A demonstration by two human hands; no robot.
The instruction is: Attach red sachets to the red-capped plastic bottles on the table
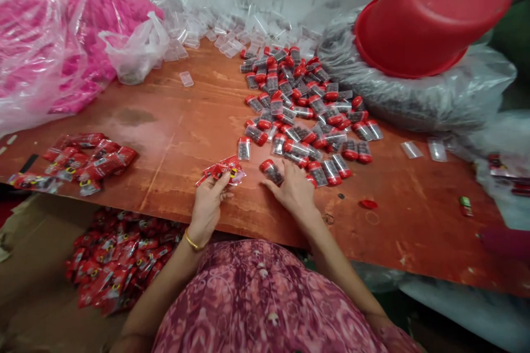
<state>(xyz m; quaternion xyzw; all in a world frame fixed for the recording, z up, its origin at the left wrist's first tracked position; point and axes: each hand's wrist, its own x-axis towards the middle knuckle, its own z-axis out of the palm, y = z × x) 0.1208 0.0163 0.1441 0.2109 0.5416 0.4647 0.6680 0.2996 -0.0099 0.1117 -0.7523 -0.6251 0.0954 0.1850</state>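
Left of the pile (285,88), the left hand (207,207) pinched a packet (218,169), probably to steady it, while the right hand (295,190), fingers parted, straddled a box (271,170), grip unclear.

Glossy plastic packet (226,170), shiny clear-plastic containers (285,88), scuffed wooden tabletop (207,110), smooth plastic bucket (426,19)

Bench (202,116): worn reddish-brown top, spanning the frame
Red-capped containers (304,113): heaped, centre to upper centre
Clear cases (229,47): piled, upper centre
Red packets (108,166): clustered, left
Pink-filled bag (99,16): upper left
Dark-filled bag (397,102): upper right
Red cap (368,204): right of centre
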